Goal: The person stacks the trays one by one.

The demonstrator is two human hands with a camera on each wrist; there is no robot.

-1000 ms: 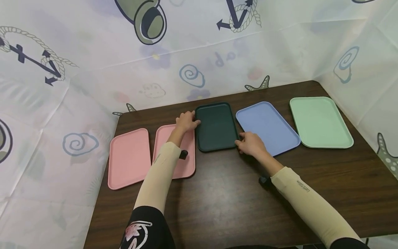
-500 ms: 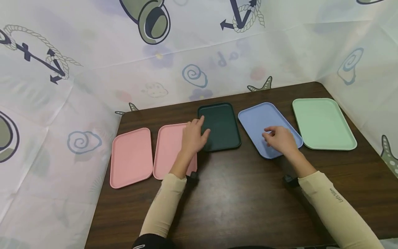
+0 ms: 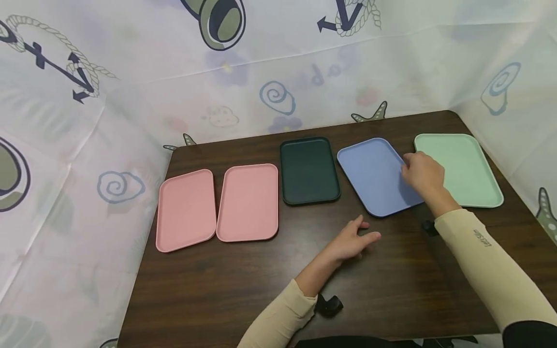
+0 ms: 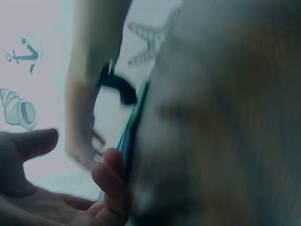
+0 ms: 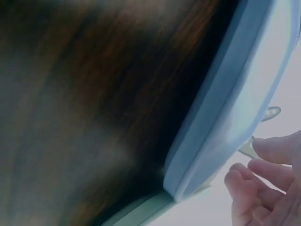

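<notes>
My right hand [image 3: 424,174] hovers over the right edge of the blue tray [image 3: 370,169], close to the light green tray [image 3: 470,169]. In the right wrist view its fingers [image 5: 244,183] are loosely bent above the blue tray's rim and hold nothing. My left hand [image 3: 350,241] is over the table just in front of the blue tray, thumb and fingers apart, with nothing in it. A dark green tray [image 3: 310,171] lies left of the blue one. The blue tray sits at a slant, its lower right side near the light green tray.
Two pink trays [image 3: 187,210] lie side by side at the left of the brown wooden table [image 3: 217,290]. A patterned cloth [image 3: 174,58] hangs behind and beside the table. Black wrist cameras [image 3: 329,306] stick out below the hands.
Both hands have let go of the dark green tray. The right hand has moved right across the blue tray to its right edge; the left has swung right and nearer the front.
</notes>
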